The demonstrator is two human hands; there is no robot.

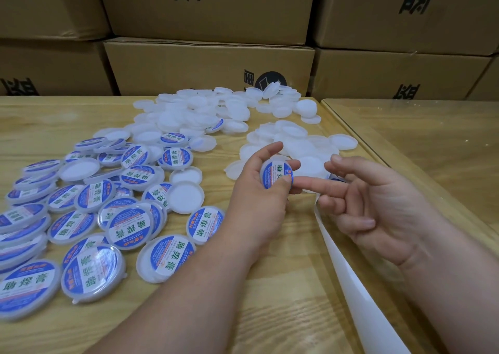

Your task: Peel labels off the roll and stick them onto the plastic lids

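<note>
At the far left of the wooden desk (270,286) lies a spread of labelled lids (89,213), white plastic rounds carrying blue stickers with green characters, many overlapping and a few turned blank side up. Behind them and toward the middle sits a heap of unlabelled lids (205,110), translucent white, reaching back to the stacked cardboard boxes (210,64) that wall off the rear. A smaller cluster of plain lids (302,143) rests just beyond the hands. The left hand (259,188) holds a labelled lid (275,176) upright above the desk, fingers curled around its rim and thumb on the sticker face. The right hand (378,205) is beside it, fingers loosely spread, the forefinger stretched out so its tip touches the lid's lower edge. Under the right hand a white strip of backing paper (351,272) runs from near the fingertips down toward the lower right edge
</note>
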